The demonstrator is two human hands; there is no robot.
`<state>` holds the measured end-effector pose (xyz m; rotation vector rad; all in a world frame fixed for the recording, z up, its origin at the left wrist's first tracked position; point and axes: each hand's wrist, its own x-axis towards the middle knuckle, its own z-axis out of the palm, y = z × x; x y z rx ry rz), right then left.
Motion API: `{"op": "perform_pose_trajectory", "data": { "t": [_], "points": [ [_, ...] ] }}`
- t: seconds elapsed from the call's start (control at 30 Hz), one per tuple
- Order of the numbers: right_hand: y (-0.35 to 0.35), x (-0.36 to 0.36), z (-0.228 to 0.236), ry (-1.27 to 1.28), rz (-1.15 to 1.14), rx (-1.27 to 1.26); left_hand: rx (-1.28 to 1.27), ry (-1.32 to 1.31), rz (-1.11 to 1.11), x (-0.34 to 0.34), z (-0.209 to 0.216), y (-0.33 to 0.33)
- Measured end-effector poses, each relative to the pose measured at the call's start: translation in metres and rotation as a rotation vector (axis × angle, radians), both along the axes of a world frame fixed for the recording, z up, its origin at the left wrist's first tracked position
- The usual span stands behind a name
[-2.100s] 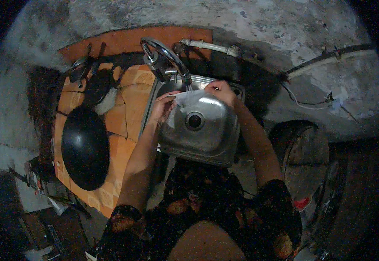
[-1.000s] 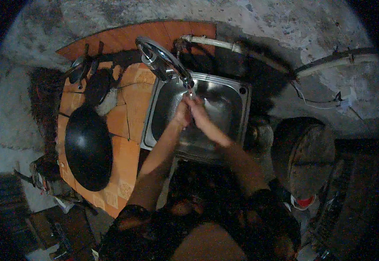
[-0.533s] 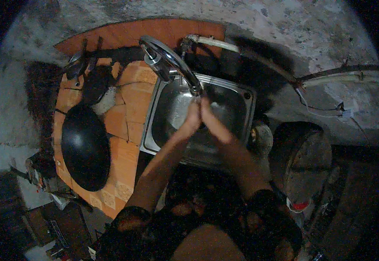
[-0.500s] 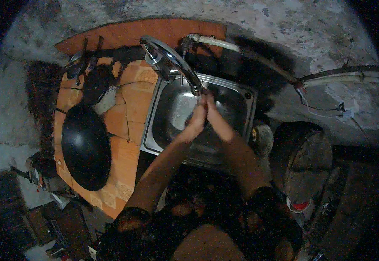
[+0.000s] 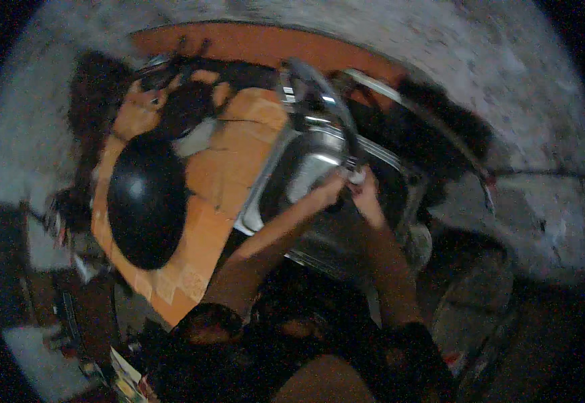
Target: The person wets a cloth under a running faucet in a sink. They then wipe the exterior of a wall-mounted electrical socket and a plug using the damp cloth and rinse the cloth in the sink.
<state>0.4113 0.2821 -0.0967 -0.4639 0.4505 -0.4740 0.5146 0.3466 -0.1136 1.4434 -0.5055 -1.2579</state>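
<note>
Both hands are over the steel sink (image 5: 252, 219), just under the spout of the curved chrome faucet (image 5: 336, 101). My left hand (image 5: 332, 189) is on the left side of the spout's end. A small gap separates it from my right hand (image 5: 366, 196), which is on the right. A whitish blur below the spout, between the hands, looks like running water. Motion smears the fingers of both hands, so how far they are curled does not show. No object can be made out in either hand.
A large black wok-like pan (image 5: 146, 201) lies on the orange tiled counter (image 5: 222, 168) to the left. Dark utensils (image 5: 185, 107) are behind it. A pale hose (image 5: 380, 87) runs along the wall. A big dark round container (image 5: 474, 275) stands right of the sink.
My hands were pressed palm to palm under the spout; now they have come apart a little. The whole view has shifted and tilted, and it is blurred.
</note>
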Motion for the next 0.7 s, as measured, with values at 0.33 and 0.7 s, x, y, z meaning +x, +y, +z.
{"op": "perform_pose_trajectory", "data": {
  "t": [0.33, 0.7],
  "points": [
    [0.032, 0.023, 0.016, -0.058, 0.105, 0.257, -0.038, -0.078, 0.474, -0.022, 0.079, 0.025],
    [0.020, -0.006, 0.007, 0.081, 0.215, -0.108, 0.028, -0.433, 0.407, -0.028, 0.066, 0.006]
  ]
}}
